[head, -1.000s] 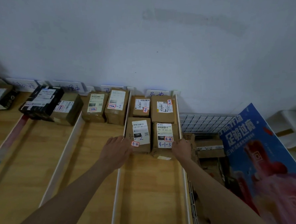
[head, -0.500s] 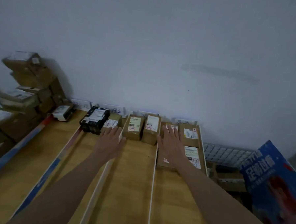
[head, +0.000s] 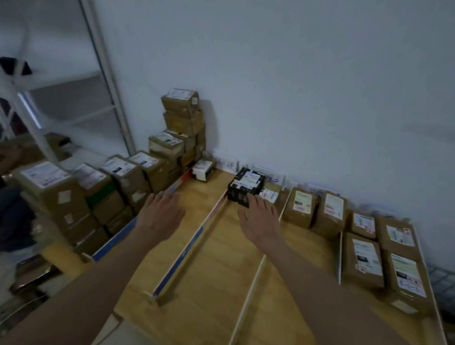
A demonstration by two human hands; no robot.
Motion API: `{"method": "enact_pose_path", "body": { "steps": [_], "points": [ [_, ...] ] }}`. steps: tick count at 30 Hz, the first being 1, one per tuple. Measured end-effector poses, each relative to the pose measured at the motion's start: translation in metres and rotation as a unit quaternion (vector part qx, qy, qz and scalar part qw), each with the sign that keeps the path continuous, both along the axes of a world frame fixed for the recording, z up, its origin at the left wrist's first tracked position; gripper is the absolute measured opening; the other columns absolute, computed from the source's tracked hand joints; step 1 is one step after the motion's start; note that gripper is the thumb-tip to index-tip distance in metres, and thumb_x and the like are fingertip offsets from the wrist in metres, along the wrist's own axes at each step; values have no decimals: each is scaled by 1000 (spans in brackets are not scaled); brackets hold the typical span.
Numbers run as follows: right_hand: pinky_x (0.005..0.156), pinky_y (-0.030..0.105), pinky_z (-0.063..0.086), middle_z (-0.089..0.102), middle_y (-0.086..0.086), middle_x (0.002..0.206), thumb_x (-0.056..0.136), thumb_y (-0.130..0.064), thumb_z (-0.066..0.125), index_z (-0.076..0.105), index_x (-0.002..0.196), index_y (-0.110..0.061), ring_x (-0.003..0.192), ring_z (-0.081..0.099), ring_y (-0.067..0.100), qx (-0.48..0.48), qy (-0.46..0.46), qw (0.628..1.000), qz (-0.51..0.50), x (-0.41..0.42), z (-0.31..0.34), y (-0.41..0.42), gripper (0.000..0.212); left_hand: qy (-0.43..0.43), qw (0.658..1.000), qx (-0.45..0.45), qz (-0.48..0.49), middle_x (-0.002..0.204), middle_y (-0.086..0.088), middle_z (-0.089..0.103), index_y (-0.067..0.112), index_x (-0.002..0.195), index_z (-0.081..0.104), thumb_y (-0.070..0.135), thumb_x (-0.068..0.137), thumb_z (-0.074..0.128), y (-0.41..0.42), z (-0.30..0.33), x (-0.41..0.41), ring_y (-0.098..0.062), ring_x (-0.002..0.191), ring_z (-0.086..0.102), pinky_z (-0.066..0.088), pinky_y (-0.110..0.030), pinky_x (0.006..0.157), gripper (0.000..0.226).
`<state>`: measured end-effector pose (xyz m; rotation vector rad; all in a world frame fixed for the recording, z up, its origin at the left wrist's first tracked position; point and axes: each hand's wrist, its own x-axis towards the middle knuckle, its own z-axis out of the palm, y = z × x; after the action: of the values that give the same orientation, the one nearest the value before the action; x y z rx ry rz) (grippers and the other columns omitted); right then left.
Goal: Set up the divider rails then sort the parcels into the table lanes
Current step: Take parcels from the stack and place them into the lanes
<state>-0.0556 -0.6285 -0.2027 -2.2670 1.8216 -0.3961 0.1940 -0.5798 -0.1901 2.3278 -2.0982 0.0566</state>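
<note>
Dim bluish light, motion blur, wide-angle warping

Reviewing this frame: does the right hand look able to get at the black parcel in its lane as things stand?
Probably yes. The right hand, fingers straight, lies in the same lane as the black parcel, its fingertips at the parcel's near edge, with nothing between them.

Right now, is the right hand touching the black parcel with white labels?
Cannot tell. In the head view the right hand has its fingertips overlapping the near edge of the black parcel with white labels, but blur hides any contact or gap.
</note>
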Motion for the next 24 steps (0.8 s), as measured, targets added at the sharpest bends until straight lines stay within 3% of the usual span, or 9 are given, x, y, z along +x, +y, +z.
{"method": "enact_pose_path", "body": {
  "steps": [7,10,20,24],
  "points": [
    [118,47,25,38,6,152,102,-46,31,31,150,-18,141,34,28,4,-4,998,68,119,3,-10,55,15,997,-20,69,155,-2,36,17,152,31,48,103,24,26,2,106,-23,145,28,18,-43,121,58],
    [114,45,31,43,6,147,102,-43,34,36,147,-16,136,39,28,-3,-11,996,87,162,0,-23,52,6,997,-25,73,151,-3,40,17,149,34,46,103,24,23,3,144,-23,142,33,22,-44,119,56],
    [116,45,29,46,7,145,102,-42,36,39,143,-17,136,40,27,23,-40,990,129,299,-16,-101,49,-8,996,-26,82,151,-9,39,17,143,42,40,103,29,-39,8,261,-25,144,30,21,-47,120,48],
    [113,46,32,47,9,145,102,-43,36,39,144,-15,136,41,28,22,-56,982,177,358,-12,-122,50,21,987,-43,151,153,-8,38,14,148,36,42,103,31,-55,15,312,-25,143,32,20,-45,120,53]
  ]
}}
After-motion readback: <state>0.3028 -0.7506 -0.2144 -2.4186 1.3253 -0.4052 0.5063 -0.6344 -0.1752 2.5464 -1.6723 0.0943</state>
